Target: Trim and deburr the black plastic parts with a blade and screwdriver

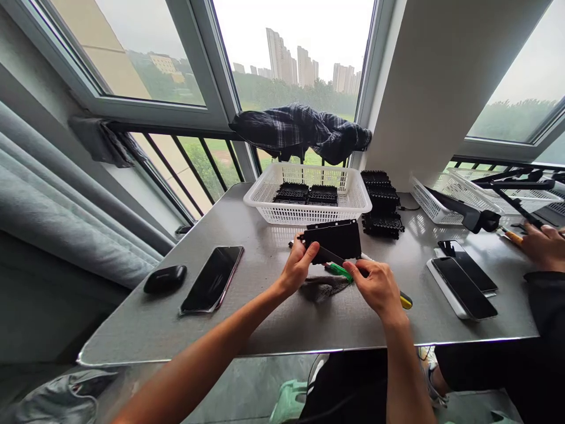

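Observation:
My left hand [299, 266] is closed on the left end of a black plastic part [338, 232], a flat rectangular piece with small tabs along its edges, held tilted above the table. My right hand [375, 285] is wrapped round a flat file [330, 255]. Its thin dark blade lies along the part's lower edge, and its yellow-and-black handle end [406, 301] sticks out past my wrist. Below the part, a green-handled tool [339, 271] lies by a crumpled dark grey cloth [323, 288]. Its full shape is partly hidden by my right hand.
Behind stands a white basket [304, 217] with black parts [324, 193] in it. More black parts [382, 203] are stacked beside it. Phones [212, 280] [465, 288] and a black mouse [165, 279] lie on the table. A co-worker's hand [545, 247] works at right.

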{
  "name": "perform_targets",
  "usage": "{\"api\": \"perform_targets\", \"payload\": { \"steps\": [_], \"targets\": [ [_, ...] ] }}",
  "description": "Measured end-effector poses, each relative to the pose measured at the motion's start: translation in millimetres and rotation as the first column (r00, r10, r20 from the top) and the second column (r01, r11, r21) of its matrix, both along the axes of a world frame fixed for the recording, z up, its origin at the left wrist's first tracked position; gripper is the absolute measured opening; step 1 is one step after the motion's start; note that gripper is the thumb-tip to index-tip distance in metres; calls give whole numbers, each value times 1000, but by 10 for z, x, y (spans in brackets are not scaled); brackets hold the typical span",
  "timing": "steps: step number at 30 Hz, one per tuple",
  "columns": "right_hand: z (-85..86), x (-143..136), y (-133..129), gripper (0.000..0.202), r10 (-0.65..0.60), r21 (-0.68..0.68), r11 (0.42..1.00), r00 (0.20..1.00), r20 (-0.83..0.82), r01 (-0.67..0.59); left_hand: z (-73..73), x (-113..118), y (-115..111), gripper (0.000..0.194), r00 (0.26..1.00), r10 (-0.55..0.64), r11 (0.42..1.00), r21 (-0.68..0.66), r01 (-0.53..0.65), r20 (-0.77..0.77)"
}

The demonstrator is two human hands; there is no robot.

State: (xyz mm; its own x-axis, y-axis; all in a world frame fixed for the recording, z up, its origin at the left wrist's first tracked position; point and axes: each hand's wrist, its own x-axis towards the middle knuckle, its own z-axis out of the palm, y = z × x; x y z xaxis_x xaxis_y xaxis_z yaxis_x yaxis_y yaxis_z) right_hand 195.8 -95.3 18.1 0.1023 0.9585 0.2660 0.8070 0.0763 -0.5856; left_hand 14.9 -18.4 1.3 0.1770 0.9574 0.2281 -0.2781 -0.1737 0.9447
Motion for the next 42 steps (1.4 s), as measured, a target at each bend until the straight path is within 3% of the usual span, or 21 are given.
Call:
{"api": "perform_targets", "payload": {
  "steps": [11, 15, 22, 28, 42],
  "targets": [
    [73, 313, -123, 60, -138, 74, 988, 990, 29, 135, 71, -52, 149, 48, 995, 96, 995, -12, -95, 19],
    [70, 300, -120, 60, -129, 49, 991, 990, 56, 127, 80, -41, 101, 47, 999, 47, 999, -15, -47, 16],
    [86, 362, -128, 61, -125, -11, 992, 992, 29, 125, 54, -83, 136, 46, 996, 92, 996, 22, -92, -9],
    [93, 372, -138, 60, -171, 22, 985, 980, 99, 169, 48, -78, 146, 46, 992, 104, 995, 13, -104, -67],
    [85, 419, -163, 59, -111, 14, 994, 992, 63, 110, 70, -87, 136, 48, 997, 55, 998, -10, -56, -52]
  ]
}}
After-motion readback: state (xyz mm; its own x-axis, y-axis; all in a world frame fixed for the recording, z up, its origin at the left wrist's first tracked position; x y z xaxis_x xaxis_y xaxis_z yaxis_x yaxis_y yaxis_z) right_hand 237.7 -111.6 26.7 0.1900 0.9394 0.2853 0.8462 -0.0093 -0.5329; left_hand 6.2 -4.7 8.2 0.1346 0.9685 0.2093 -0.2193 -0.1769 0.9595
